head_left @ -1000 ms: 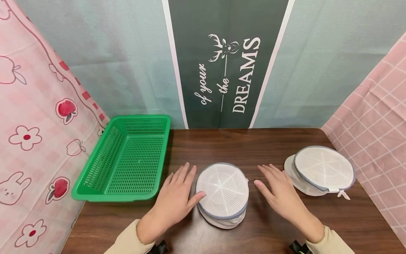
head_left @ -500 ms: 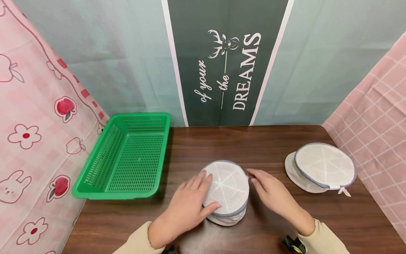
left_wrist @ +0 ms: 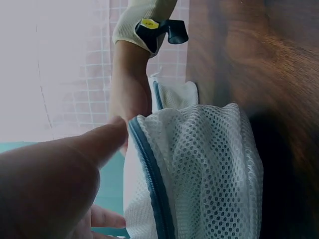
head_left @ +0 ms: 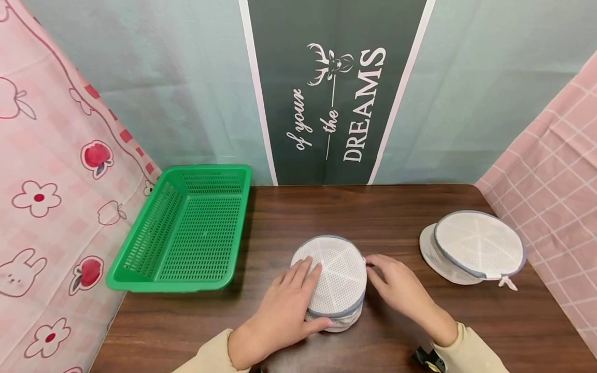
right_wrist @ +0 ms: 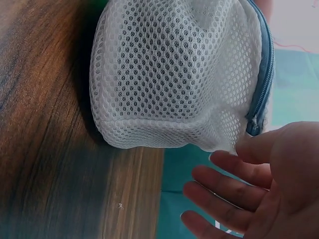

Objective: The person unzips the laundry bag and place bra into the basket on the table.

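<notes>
I'd call this barely started: mesh bag (head_left: pixel 338 282) on the table (head_left: pixel 280 217), zipper (right_wrist: pixel 265 74) still done up. Left hand (head_left: pixel 290 306) rests straight-fingered on it; right hand (head_left: pixel 400 286) pinches its edge, maybe the tab, hard to tell. Other bag (head_left: pixel 480 243) untouched.

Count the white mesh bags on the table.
2: one mesh bag touched by the left hand and right hand, another bag to its right, near the pink checked curtain. No others show.
</notes>
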Motion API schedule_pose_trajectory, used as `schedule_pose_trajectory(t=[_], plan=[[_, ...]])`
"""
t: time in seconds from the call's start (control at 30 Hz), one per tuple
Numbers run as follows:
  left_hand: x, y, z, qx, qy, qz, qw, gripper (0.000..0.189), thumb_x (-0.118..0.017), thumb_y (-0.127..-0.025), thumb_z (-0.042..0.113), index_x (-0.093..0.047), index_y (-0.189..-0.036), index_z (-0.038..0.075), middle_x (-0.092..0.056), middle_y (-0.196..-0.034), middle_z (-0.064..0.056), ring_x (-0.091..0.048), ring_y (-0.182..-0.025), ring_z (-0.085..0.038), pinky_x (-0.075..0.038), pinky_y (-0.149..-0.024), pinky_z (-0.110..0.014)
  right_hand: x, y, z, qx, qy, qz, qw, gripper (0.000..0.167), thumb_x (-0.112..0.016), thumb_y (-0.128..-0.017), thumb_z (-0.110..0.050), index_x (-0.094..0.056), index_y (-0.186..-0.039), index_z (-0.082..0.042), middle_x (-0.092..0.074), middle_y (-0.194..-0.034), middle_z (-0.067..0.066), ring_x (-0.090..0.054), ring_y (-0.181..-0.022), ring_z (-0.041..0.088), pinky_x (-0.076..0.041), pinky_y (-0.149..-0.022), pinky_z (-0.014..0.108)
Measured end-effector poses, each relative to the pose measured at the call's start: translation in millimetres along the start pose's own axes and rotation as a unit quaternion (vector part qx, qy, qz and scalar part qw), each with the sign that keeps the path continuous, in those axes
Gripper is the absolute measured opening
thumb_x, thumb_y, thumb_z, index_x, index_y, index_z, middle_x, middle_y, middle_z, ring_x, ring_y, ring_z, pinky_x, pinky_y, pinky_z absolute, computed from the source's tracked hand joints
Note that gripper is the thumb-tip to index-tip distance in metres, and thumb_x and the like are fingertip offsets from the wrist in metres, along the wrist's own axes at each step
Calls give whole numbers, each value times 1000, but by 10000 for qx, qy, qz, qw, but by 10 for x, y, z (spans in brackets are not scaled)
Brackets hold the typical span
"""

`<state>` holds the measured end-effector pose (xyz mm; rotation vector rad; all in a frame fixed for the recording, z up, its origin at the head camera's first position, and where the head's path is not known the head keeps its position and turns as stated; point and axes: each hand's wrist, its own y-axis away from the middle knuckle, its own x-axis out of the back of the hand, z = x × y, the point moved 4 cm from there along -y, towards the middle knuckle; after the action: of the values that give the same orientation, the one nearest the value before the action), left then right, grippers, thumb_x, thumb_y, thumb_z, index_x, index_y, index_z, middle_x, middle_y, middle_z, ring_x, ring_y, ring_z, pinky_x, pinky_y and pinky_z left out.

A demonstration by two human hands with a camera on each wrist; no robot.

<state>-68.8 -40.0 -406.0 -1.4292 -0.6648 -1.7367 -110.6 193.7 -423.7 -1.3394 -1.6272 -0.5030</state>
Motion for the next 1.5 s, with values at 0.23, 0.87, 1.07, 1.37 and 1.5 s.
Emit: schedule_pose_trajectory(t=[0.23,0.87,1.07,1.37,1.5], plan=[[-41,-9,-27,29,2,94,10000,91,-71,-87,61,-42,-152,4,-43,-154,-19,-48,-138,-32,-49,-101,-50,11,12,-1,45,83,249,9996,10,-72,-92,-6,-75,-97,-14,-74,-95,-3,-71,-89,16,-56,-76,44],[-3,-13,-38,-750,-377,344,9959,64,-72,-91,32,-51,-150,20,-45,-155,-10,-47,-139,-29,-48,-103,-49,69,52,-14,-191,101,455,9987,18,-72,-93,-12,-69,-83,-26,-48,-67,-19,-40,-57,0,-35,-52,24],[-49,-9,-22,-674,-423,126,9967,67,-70,-92,44,-50,-150,17,-43,-156,-11,-45,-141,-27,-47,-104,-47,64,70,-34,-172,109,476,9987,17,-72,-92,-12,-69,-81,-25,-51,-66,-21,-44,-56,-5,-38,-51,23],[-73,-42,-43,-373,-335,331,9982,74,-67,-92,57,-50,-148,12,-48,-152,-12,-51,-135,-28,-50,-101,-48,54,92,-80,-20,51,547,9985,23,-73,-89,-11,-66,-78,-29,-49,-65,-23,-44,-55,-7,-38,-51,21],[-78,-45,-61,-372,-340,390,9980,69,-69,-93,49,-50,-149,12,-48,-152,-12,-51,-135,-28,-50,-101,-48,53,110,-107,107,20,638,9979,28,-73,-88,-9,-63,-77,-33,-48,-67,-25,-44,-56,-8,-38,-51,20]])
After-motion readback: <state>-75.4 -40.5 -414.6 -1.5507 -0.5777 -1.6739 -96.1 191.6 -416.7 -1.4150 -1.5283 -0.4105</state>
